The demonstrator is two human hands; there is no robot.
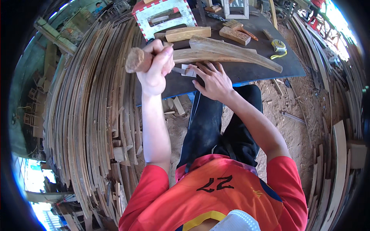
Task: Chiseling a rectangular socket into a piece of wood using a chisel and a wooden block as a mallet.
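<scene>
My left hand is closed round the thick wooden handle of a chisel, held at the table's near left part. Its narrow metal blade points right, toward a small white card on the dark tabletop. On the right, my right hand rests at the near edge with fingers stretched out; its index fingertip is by the blade's end and the card. Whether the fingertip touches the blade is hard to tell. Just beyond the hands lies a long curved piece of wood over a flatter strip.
Further back on the table are a wooden block, a brown block, a brush, a yellow tape measure, a white frame and a red-and-white plastic stool. Long stacked wood strips fill the left side.
</scene>
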